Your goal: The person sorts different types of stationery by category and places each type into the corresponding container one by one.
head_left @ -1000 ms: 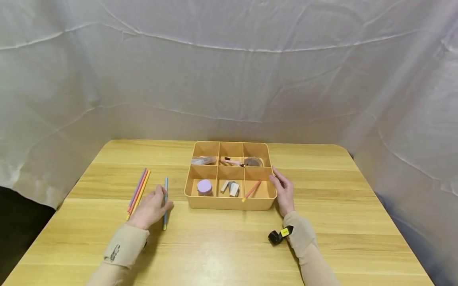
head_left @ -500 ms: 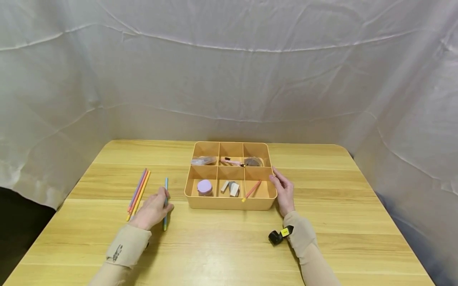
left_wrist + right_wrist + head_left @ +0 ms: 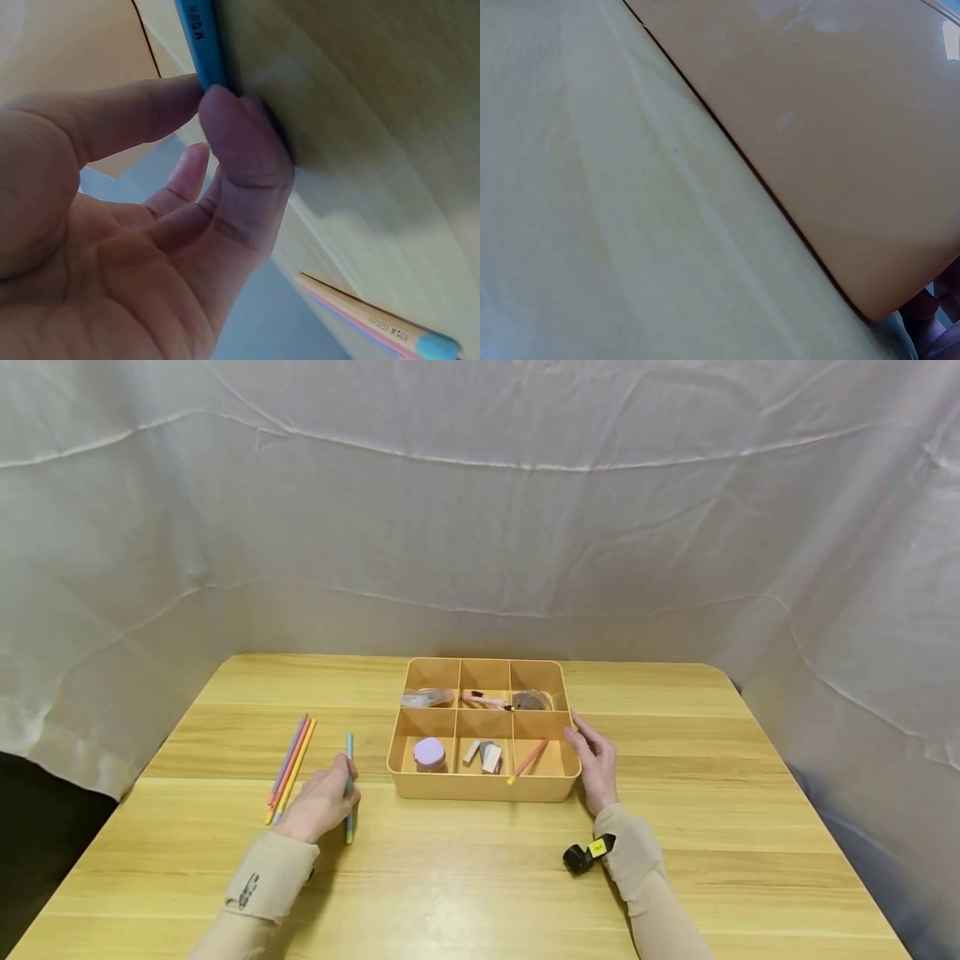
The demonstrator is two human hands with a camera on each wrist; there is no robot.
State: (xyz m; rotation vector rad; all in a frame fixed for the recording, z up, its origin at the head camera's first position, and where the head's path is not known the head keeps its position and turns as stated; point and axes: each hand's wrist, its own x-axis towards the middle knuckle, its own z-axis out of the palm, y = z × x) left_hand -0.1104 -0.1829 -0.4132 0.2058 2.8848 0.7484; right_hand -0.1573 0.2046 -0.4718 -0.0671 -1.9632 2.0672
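Observation:
My left hand (image 3: 321, 802) pinches a slim blue pen (image 3: 349, 827) with a yellow end between thumb and fingertips, close over the table. In the left wrist view, lettering shows on the blue barrel (image 3: 198, 37) above the fingertips. Several pens in purple, red and yellow (image 3: 295, 767) lie side by side left of this hand. Right of the pen stands an orange six-compartment organizer box (image 3: 480, 787). My right hand (image 3: 597, 768) holds its front right corner, thumb at the rim and fingers along the side wall, partly hidden by the box in the right wrist view.
The box holds a lilac-lidded jar (image 3: 430, 753), several small blocks like erasers (image 3: 491, 758), a red pen (image 3: 531, 757) leaning over the front rim, a clear packet (image 3: 426, 697), a pink stick-like item (image 3: 486, 700) and a round brownish thing (image 3: 531, 699). Grey cloth (image 3: 480, 543) hangs behind the table.
The left thumb and fingers have closed on the blue pen, which has shifted very slightly right. My right hand and the box stay in place.

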